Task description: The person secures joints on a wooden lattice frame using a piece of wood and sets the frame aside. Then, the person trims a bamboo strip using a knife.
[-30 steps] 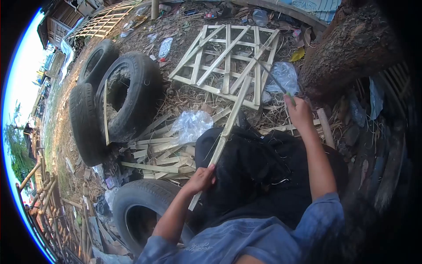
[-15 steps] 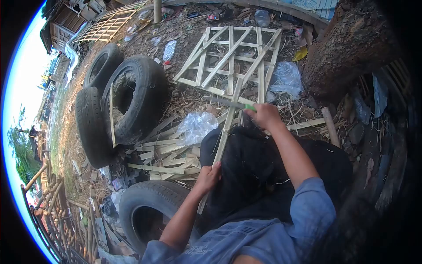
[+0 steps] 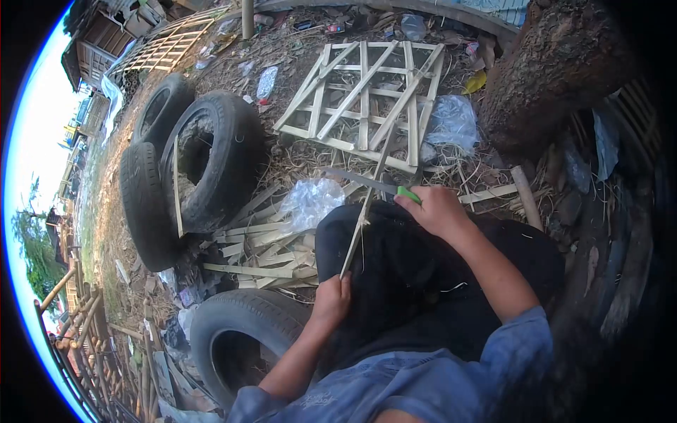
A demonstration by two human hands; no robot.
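My left hand (image 3: 331, 299) is closed around the lower end of a bamboo strip (image 3: 357, 240), which slants up and away over my dark-trousered leg. The strip is turned nearly edge-on, and a rough nub with a thin fibre shows partway along it. In my right hand (image 3: 438, 210) is a knife (image 3: 365, 181) with a green handle. Its blade points left and lies across the strip; whether it touches cannot be made out. Beyond the knife, a woven bamboo lattice panel (image 3: 364, 106) lies on the ground, with the strip's far end overlapping its near edge.
Split bamboo pieces (image 3: 271, 262) are heaped left of my leg beside clear plastic (image 3: 314, 203). Old tyres (image 3: 240, 151) stand at left, another tyre (image 3: 233, 317) near my left arm. A tree trunk (image 3: 557, 70) rises at right, near a short stick (image 3: 527, 197).
The strip has turned from its flat face to nearly edge-on in my left hand. My right hand has moved slightly right and down, and the knife blade now slants more.
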